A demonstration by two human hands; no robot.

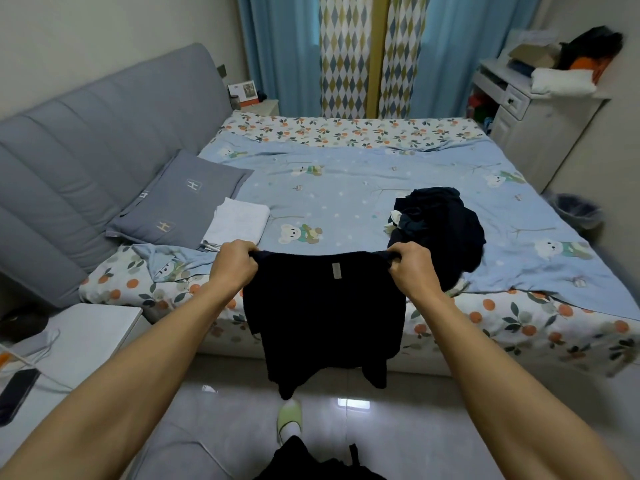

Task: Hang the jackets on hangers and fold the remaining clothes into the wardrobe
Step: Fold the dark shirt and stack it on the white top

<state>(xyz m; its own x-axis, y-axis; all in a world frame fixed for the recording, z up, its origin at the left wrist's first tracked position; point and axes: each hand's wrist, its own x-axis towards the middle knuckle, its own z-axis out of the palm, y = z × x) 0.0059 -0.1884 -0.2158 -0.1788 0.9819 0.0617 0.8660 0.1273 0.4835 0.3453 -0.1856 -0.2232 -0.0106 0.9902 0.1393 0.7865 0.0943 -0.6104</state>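
Note:
A black garment with a small grey label near its top edge hangs in the air in front of the bed's near edge. My left hand grips its top left corner and my right hand grips its top right corner, stretching the top edge between them. Behind my right hand, a heap of dark clothes with a bit of pale fabric lies on the blue bedspread. A folded white cloth sits on the bed next to a grey pillow.
A white bedside table with a phone and cables stands at the left. At the far right, a white cabinet carries piled items, with a bin beside the bed. Curtains hang behind. My slippered foot stands on the tiled floor.

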